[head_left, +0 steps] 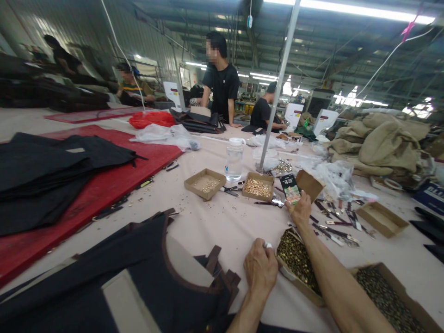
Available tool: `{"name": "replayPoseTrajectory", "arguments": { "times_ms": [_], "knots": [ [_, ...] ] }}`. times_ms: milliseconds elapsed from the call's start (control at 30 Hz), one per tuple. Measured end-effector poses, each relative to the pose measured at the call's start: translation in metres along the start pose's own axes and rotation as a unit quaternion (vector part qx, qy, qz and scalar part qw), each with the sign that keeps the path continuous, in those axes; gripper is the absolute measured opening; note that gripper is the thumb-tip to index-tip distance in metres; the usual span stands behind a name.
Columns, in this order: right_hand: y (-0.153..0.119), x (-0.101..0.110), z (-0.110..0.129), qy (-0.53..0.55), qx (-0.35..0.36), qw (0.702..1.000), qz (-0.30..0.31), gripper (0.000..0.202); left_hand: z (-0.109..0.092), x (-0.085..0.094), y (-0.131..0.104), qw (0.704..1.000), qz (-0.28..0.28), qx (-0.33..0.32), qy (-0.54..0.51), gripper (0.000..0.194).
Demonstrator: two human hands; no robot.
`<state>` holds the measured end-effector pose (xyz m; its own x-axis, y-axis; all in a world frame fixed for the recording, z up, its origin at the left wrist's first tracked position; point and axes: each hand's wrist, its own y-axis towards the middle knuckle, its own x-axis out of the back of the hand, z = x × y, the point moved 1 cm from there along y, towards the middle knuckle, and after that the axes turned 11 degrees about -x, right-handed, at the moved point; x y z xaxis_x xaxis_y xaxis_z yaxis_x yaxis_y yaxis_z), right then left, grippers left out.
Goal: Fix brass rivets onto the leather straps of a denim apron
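Note:
My right hand [300,209] reaches forward over the table and grips the lower end of a smartphone [290,188]. The phone's lit screen reads 15:20. Right behind it stands a small cardboard box [310,184], tilted up. My left hand [261,267] is closed in a fist near the table top, with a small white bit at its fingertips; what it holds, if anything, is hidden. Beside it, partly under my right forearm, is a box of brass-coloured metal pieces [296,256]. To the left lies a dark apron-like garment [138,273] with brown trim.
A box of gold pieces [258,187], a shallower box [204,183] and a water jug [235,159] stand ahead. Straps [342,226] are scattered at right, near a box of dark pieces [385,296]. A metal pole [277,92] rises mid-table. Several co-workers are beyond.

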<state>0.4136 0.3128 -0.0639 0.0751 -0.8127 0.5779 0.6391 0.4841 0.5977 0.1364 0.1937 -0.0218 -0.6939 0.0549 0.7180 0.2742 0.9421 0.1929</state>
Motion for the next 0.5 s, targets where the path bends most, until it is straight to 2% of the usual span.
{"name": "replayPoseTrajectory", "arguments": {
  "times_ms": [267, 500],
  "knots": [
    [0.0005, 0.0023, 0.0013, 0.017, 0.011, 1.000, -0.015, 0.084, -0.0026, 0.0025, 0.0006, 1.000, 0.003, 0.008, -0.003, 0.014],
    [0.0003, 0.0091, 0.0092, 0.059, 0.032, 0.997, -0.043, 0.080, 0.0013, -0.0020, -0.0006, 1.000, -0.008, -0.003, -0.001, 0.013]
  ]
}}
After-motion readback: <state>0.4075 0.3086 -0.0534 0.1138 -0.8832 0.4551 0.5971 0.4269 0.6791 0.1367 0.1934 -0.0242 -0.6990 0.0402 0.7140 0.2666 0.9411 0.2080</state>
